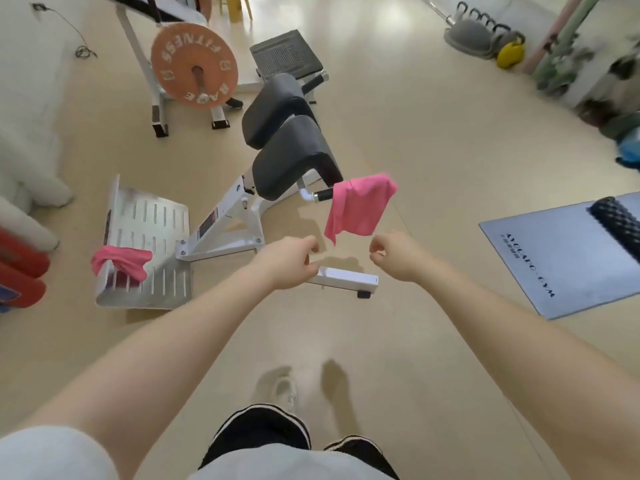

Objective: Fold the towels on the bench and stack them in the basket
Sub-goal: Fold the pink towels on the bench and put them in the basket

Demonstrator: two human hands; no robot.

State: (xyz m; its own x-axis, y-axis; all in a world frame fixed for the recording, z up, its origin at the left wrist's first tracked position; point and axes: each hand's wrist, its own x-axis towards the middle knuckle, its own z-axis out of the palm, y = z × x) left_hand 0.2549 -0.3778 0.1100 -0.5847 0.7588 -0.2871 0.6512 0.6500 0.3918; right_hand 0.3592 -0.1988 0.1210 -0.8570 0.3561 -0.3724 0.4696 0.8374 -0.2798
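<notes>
Towels are what this job turns on, and neither of the two in view is folded yet; no basket shows anywhere in the picture, so by my reading the task is at its very start, with everything left to do: gathering, folding and stacking.

Nearest the camera, both arms reach forward over the tan floor. The left hand (pixel 289 259) has its fingers loosely curled with the thumb close against them, and it holds nothing. The right hand (pixel 394 254) is curled in the same loose way, thumb near the forefinger, also empty.

Just beyond the hands, and slightly above the gap between them in the picture, the pink towel (pixel 360 206) hangs draped over the black grip of the bench's handle, its lower corner dangling close to the right hand's knuckles but apart from them. It is the closer target, and I judge that both hands are aimed at it.

Off to the left, well apart from the left hand, a second pink towel (pixel 121 263) lies bunched on the slotted metal footplate (pixel 156 216) of the bench (pixel 291 157).

Farther back stand a weight plate (pixel 194 65) on its rack and some kettlebells (pixel 509 50).
</notes>
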